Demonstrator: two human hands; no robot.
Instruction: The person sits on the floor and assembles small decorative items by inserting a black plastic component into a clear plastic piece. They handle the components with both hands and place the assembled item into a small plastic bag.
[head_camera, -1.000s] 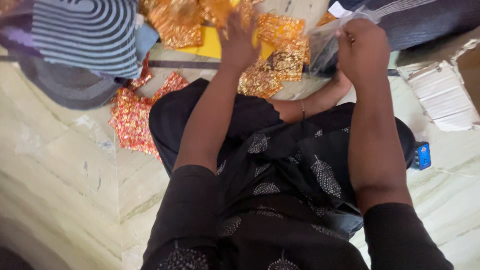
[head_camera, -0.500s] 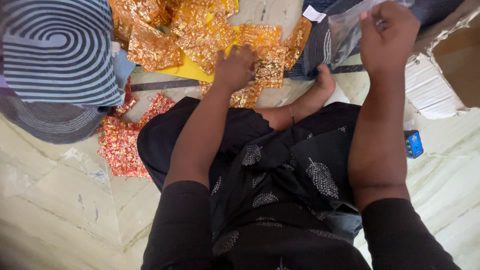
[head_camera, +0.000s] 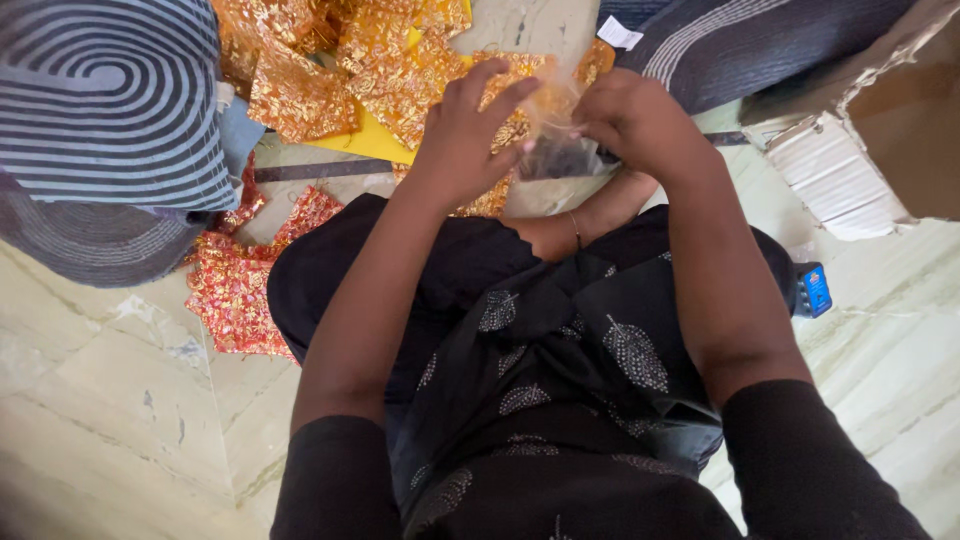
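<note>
My right hand (head_camera: 640, 122) grips a small clear plastic bag (head_camera: 556, 150) with something dark inside, held above my lap. My left hand (head_camera: 468, 128) is right beside the bag with its fingers spread, fingertips at or near the bag's left edge; I cannot tell if they touch. Behind both hands lies a heap of shiny gold pouches (head_camera: 370, 60) on a yellow sheet (head_camera: 362, 145). I sit on the floor in black clothes with a leaf pattern.
Red and gold pouches (head_camera: 232, 282) lie on the marble floor at my left. A striped grey cushion (head_camera: 105, 120) is at the far left, another striped fabric (head_camera: 740, 40) at the top right. A cardboard box (head_camera: 890, 130) stands right. A small blue object (head_camera: 814, 289) lies by my right knee.
My right hand has brought the clear bag down and left toward the middle. My left hand has lifted off the gold pouches and come up to the bag.
</note>
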